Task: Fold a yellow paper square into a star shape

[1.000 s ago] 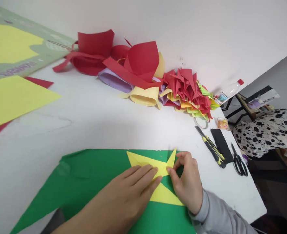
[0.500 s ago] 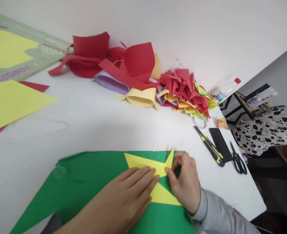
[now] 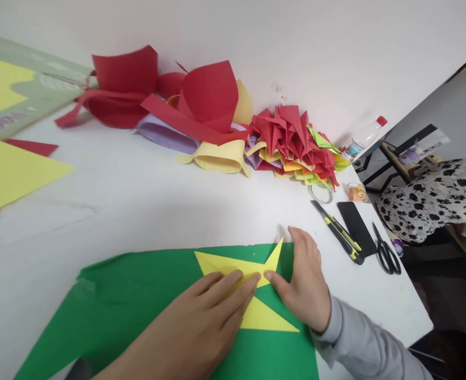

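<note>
A folded piece of yellow paper [image 3: 272, 264] with pointed ends lies on a green sheet [image 3: 138, 295]. My left hand [image 3: 205, 322] rests flat across its middle, fingers stretched out and pressing down, and covers part of the folds. A lower yellow flap [image 3: 266, 317] sticks out beneath that hand. At the paper's right end, the thumb of my right hand [image 3: 306, 285] touches it near the base of a narrow upright point. The other fingers of the right hand are raised and spread away from the thumb, so it grips nothing.
Along the wall lie curled red paper [image 3: 212, 95], a yellow roll [image 3: 222, 158] and a pile of folded red pieces [image 3: 288, 132]. A bottle [image 3: 363, 137], utility knife [image 3: 338, 232], black slab [image 3: 355, 227] and scissors [image 3: 387, 253] are at right. A person [image 3: 434, 200] in patterned clothing is beyond the table.
My right fingers have opened away from the narrow yellow point, leaving the thumb on the paper. My left fingertips have slid slightly right along the fold. The view has shifted a little.
</note>
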`<state>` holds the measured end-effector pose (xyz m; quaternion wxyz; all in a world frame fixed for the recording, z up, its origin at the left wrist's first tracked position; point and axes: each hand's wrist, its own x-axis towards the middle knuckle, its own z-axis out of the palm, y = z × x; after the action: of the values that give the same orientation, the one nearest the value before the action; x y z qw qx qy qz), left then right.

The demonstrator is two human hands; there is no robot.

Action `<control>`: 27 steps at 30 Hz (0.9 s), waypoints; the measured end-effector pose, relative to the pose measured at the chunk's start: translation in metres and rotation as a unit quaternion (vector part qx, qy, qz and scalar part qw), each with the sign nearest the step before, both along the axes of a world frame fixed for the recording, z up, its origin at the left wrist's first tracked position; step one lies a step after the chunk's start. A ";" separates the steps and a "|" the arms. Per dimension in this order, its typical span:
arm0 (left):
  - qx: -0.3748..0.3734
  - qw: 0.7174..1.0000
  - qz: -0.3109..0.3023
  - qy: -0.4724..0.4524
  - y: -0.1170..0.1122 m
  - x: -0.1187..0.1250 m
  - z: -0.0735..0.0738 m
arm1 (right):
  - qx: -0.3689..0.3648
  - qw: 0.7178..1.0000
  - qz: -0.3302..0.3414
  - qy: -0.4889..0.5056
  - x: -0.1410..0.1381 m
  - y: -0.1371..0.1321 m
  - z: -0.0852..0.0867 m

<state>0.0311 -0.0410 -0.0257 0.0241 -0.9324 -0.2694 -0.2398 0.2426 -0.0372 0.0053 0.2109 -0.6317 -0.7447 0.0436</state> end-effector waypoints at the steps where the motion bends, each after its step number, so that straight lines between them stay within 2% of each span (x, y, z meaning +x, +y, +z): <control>1: 0.003 1.000 -0.001 0.000 0.000 0.000 0.000 | -0.007 1.000 -0.001 -0.019 0.003 0.002 0.000; 5: 0.002 1.000 -0.003 0.002 0.001 0.001 0.002 | -0.037 0.997 0.016 -0.072 0.013 0.008 -0.002; 11: 0.013 1.000 -0.010 0.010 0.002 0.001 0.002 | -0.054 0.995 0.026 -0.082 0.011 0.010 0.005; 16: 0.013 1.000 -0.012 0.007 0.002 0.001 0.003 | -0.004 0.990 0.100 -0.102 0.003 0.000 0.017; 19: 0.011 1.000 -0.008 0.007 0.002 0.001 0.002 | 0.053 0.981 0.133 -0.129 -0.003 -0.010 0.015; 23: 0.011 1.000 -0.009 0.023 0.001 0.001 -0.002 | 0.056 0.971 0.187 -0.141 -0.007 -0.020 0.007; 27: 0.011 1.000 -0.001 0.024 0.000 0.002 -0.002 | 0.043 0.966 0.195 -0.166 -0.006 -0.024 0.003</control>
<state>0.0336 -0.0414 -0.0282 0.0404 -0.9380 -0.2648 -0.2199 0.2369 -0.0609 0.0087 0.0986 -0.4629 -0.8793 -0.0533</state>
